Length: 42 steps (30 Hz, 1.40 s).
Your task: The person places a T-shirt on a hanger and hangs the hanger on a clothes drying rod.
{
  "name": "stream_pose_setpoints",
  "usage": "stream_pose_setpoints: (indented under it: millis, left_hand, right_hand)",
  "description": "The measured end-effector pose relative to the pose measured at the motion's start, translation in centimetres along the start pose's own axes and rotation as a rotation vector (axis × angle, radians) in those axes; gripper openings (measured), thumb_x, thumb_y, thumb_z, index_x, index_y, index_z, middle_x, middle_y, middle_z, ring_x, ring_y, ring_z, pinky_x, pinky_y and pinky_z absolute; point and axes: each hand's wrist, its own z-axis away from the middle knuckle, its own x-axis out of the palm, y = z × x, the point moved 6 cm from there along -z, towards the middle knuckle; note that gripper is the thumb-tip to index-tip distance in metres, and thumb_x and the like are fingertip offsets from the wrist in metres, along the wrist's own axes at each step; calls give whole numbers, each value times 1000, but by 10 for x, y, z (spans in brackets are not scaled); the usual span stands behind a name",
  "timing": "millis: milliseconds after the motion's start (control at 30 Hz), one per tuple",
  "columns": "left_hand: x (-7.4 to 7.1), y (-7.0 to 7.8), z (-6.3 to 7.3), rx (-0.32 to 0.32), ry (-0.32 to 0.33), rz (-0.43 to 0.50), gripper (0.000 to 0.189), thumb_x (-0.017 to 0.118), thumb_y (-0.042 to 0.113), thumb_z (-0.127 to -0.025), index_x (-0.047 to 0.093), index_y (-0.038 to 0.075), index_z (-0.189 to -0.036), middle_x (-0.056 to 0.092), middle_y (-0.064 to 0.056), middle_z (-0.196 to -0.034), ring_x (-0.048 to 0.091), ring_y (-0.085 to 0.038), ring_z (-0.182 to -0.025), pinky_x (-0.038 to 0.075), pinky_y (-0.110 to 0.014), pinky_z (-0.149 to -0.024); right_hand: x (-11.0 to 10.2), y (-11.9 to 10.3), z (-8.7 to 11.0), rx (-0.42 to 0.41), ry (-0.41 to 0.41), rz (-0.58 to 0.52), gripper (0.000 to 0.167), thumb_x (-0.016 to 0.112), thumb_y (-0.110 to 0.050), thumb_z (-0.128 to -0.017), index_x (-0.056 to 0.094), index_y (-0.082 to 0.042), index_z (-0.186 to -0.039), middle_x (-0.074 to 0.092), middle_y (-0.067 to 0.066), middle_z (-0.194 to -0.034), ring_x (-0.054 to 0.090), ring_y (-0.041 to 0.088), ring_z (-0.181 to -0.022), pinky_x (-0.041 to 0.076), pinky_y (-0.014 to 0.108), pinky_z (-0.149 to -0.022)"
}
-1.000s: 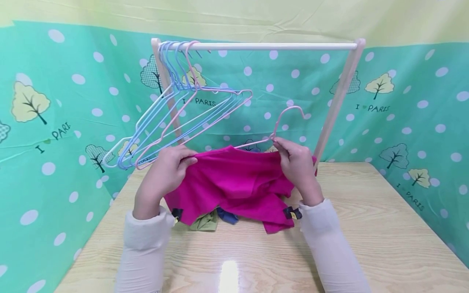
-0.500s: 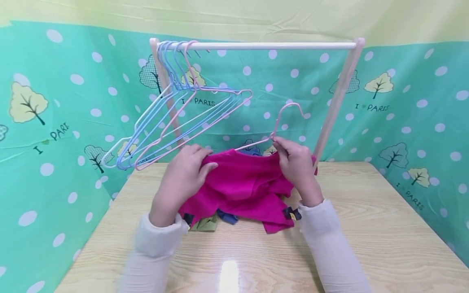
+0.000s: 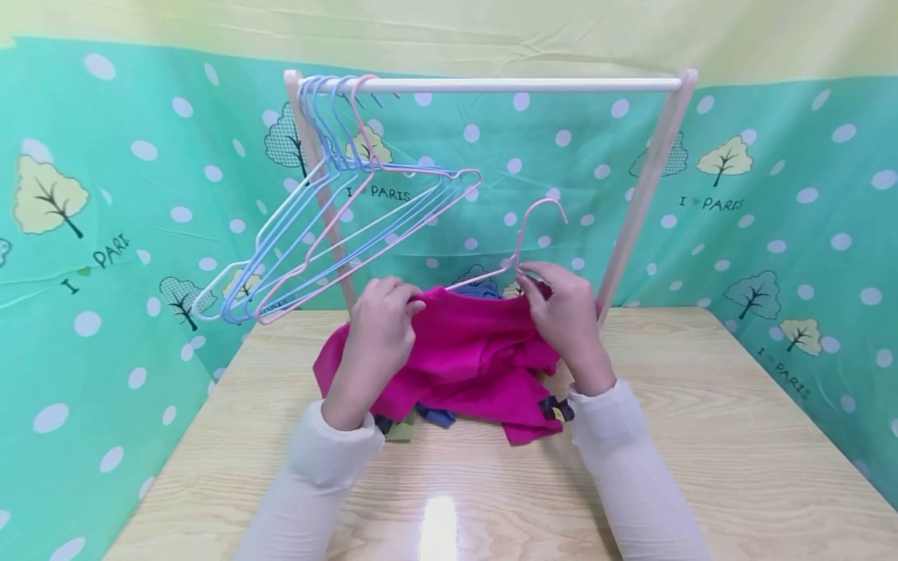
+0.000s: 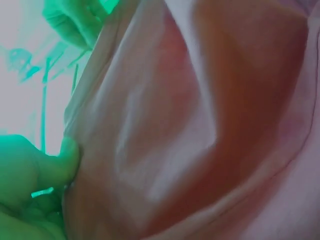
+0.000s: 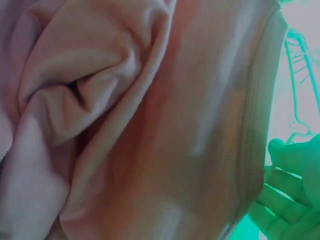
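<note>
A magenta shirt hangs bunched over a pink hanger, whose hook and part of one shoulder wire show above the cloth. My left hand pinches the shirt's top edge left of the neck opening; in the left wrist view, its thumb and fingers press on that edge. My right hand pinches at the base of the hanger's hook, beside the collar. In the right wrist view, the fingers lie along the stitched neckline. Most of the hanger is hidden inside the shirt.
A white rack rail stands behind, with several blue, white and pink hangers at its left end. Green cloth and blue cloth lie on the wooden table under the shirt. Patterned curtain surrounds the table.
My left hand has moved right along the shirt's top edge, closer to the right hand. The shirt's left end now droops outside my left wrist. The hook has shifted slightly left.
</note>
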Motion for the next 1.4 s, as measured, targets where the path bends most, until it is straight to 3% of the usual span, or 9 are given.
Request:
stream_pose_setpoints:
  millis: [267,433,533,667,833,1033,1167,1400]
  left_hand:
    - [2,-5,1,-90,37,18,9,72,1,-93,72,-7,-99,68,-19,-95,57,-35,-83,51,-43,-76]
    - [3,-5,-1,-119,45,22,11,72,2,-93,73,-6,-101,67,-18,-95,56,-33,-82,50,-41,-75]
    - [3,-4,-2,-128,55,31,11,72,2,-94,73,-6,-101,68,-18,-95,57,-33,-82,50,-41,-76]
    - [3,-3,-2,-145,71,42,13,72,4,-94,73,-6,-102,68,-18,-95,57,-34,-84,49,-42,-78]
    - [3,-3,-1,-163,84,38,14,72,4,-94,73,-7,-103,68,-18,-96,57,-34,-84,49,-43,-79]
    - [1,-2,1,-153,83,34,16,72,5,-94,73,-7,-105,68,-19,-97,58,-36,-85,50,-44,-80]
    - [-1,-2,1,-138,44,39,19,72,6,-95,73,-7,-109,68,-20,-102,59,-37,-90,50,-45,-82]
    - [-8,-2,3,-164,-62,87,31,70,15,-98,70,-4,-123,65,-18,-115,58,-35,-105,53,-46,-87]
  right_hand:
    - [-8,-11,0,32,145,-49,17,77,-13,-93,77,4,-94,75,15,-86,69,28,-75,57,42,-66]
    - [7,-17,0,132,91,-101,20,74,-17,-96,79,2,-94,75,13,-83,69,23,-71,56,37,-65]
    - [17,-16,-2,242,45,-173,23,73,-23,-97,80,-1,-98,76,10,-85,69,20,-73,55,32,-67]
    - [31,-12,-9,434,-25,-414,30,71,-29,-98,78,-2,-108,76,12,-90,70,19,-78,58,26,-73]
    - [45,-11,-15,681,-106,-791,36,69,-26,-100,71,5,-119,73,19,-97,73,24,-85,61,33,-81]
    - [50,-20,-23,880,-139,-1014,33,69,-20,-99,69,3,-123,73,19,-108,75,27,-96,59,34,-88]
    - [52,-29,-31,936,-141,-1062,27,67,-14,-100,67,3,-121,72,19,-110,75,27,-97,59,36,-87]
    - [47,-38,-41,916,-150,-1010,26,65,-9,-100,61,7,-120,72,19,-105,74,26,-93,60,35,-85]
